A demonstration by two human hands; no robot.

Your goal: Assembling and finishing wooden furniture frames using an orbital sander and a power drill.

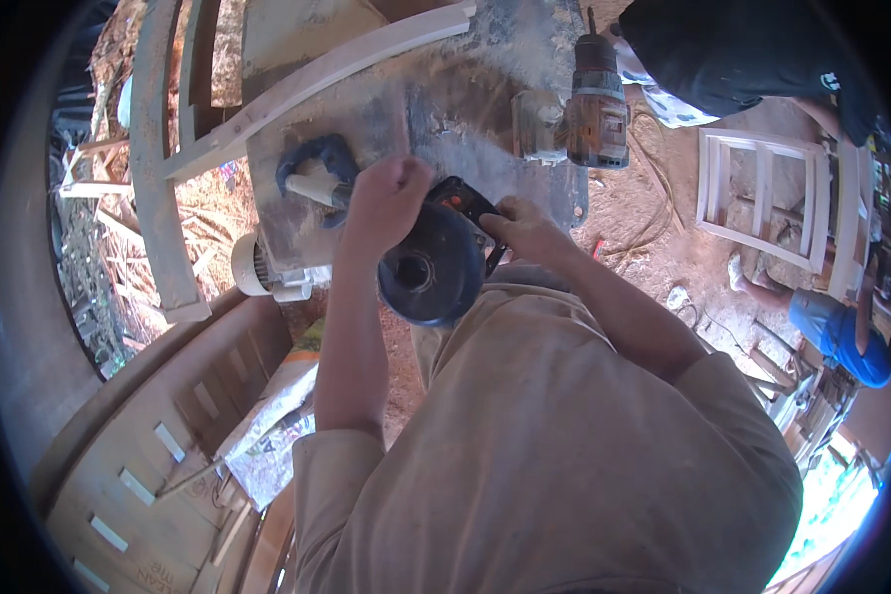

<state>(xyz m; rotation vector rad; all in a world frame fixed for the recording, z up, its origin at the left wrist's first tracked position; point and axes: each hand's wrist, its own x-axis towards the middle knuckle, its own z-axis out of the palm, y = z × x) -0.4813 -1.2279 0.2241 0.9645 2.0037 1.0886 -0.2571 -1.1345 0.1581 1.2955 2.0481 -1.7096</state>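
Observation:
In front of my body is a dark tool with a round face (429, 272) and a hole at its centre. It has a black and orange section on its far side; its exact kind does not show. My right hand (528, 230) grips the black part at its right edge. Above the tool's far left side, my left hand (391, 198) is closed in a fist, and whatever it may hold is hidden. Beside that fist, a dark blue tool with a pale cylindrical part (317, 178) lies on the worktable (366, 114).
An orange and black drill (598, 114) stands at the table's right end. A curved wooden strip (346, 61) crosses the far left. Another person in dark clothing (733, 45) is at far right, above a pale wooden frame (762, 198); a person in blue (856, 342) is farther right.

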